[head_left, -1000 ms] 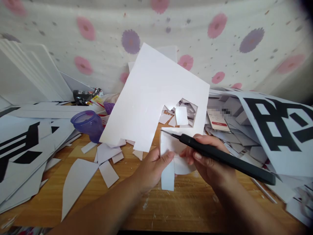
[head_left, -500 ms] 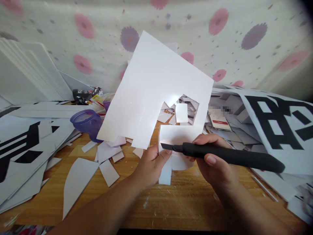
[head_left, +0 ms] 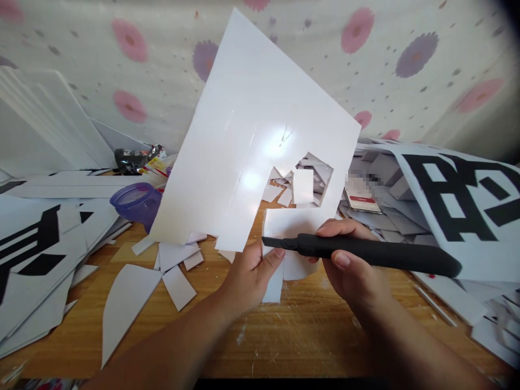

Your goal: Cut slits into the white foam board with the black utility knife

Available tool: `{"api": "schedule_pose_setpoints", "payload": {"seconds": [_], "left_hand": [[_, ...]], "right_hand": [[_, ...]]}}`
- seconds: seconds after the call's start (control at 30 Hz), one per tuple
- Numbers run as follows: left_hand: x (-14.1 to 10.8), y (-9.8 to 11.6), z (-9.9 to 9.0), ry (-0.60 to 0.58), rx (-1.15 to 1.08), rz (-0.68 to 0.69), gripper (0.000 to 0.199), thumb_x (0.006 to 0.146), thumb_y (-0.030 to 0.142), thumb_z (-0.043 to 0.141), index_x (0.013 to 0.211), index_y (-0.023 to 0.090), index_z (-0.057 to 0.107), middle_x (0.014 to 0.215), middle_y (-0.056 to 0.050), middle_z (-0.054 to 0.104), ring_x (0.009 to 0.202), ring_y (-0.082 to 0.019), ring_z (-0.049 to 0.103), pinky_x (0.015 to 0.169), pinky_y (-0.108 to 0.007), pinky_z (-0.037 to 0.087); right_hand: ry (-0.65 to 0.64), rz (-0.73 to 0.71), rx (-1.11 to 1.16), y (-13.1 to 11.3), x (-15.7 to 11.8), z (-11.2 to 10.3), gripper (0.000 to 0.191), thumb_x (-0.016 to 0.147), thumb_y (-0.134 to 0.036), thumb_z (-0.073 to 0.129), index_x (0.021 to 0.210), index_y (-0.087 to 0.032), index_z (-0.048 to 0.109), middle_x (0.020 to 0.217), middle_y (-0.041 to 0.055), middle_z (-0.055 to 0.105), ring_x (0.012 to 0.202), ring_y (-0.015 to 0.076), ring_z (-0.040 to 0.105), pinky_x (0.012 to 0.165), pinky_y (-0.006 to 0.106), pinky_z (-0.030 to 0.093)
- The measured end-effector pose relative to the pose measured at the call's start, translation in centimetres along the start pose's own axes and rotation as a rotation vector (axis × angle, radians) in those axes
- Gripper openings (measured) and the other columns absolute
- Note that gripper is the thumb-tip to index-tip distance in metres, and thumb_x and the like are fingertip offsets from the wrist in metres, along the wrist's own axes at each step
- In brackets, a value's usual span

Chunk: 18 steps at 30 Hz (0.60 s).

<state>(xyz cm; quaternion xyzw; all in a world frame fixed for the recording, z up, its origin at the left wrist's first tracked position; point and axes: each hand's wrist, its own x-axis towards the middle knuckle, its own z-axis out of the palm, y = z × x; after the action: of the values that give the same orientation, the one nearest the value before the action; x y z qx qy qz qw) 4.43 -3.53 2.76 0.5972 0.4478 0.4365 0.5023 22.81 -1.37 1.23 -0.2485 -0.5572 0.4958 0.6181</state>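
Observation:
A large white foam board with cut-out openings is held up in front of me, its lower part between my hands. My left hand is closed on its lower edge, the thumb lying on the near face. In my right hand is a black utility knife, its dark blade pointing left, close to the left thumb. Whether the blade touches the board I cannot tell. Some right fingers are hidden behind the knife and board.
White offcuts lie on the wooden table. A purple cup-like container stands left, near a black can. Sheets with black shapes are stacked left; a black-printed board and a phone are at right.
The board's top has tilted up and nearer, and glare now shows on its face. The knife has shifted slightly left with my right hand. Both hands keep their grip.

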Motion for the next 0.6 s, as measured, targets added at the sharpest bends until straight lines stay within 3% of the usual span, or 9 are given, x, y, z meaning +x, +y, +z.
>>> {"api": "schedule_pose_setpoints", "payload": {"seconds": [0.27,0.6], "left_hand": [[-0.14,-0.2,0.0,0.031,-0.017,-0.023,0.034,0.091,0.046,0.054,0.111,0.023,0.069,0.101,-0.004,0.071,0.095,-0.026,0.062,0.085,-0.035,0.046],[-0.34,-0.36,-0.09,0.007,-0.022,-0.02,0.033,0.092,0.045,0.054,0.113,0.024,0.067,0.105,-0.003,0.071,0.098,-0.025,0.063,0.085,-0.033,0.046]], "right_hand": [[0.035,0.002,0.038,0.18,0.15,0.05,0.025,0.075,-0.042,0.074,0.095,-0.027,0.069,0.073,0.0014,0.069,0.059,0.0184,0.064,0.051,0.032,0.051],[0.045,0.007,0.046,-0.01,0.2,-0.05,0.026,0.074,-0.043,0.075,0.093,-0.026,0.07,0.069,0.001,0.07,0.058,0.0184,0.065,0.051,0.031,0.051]]}}
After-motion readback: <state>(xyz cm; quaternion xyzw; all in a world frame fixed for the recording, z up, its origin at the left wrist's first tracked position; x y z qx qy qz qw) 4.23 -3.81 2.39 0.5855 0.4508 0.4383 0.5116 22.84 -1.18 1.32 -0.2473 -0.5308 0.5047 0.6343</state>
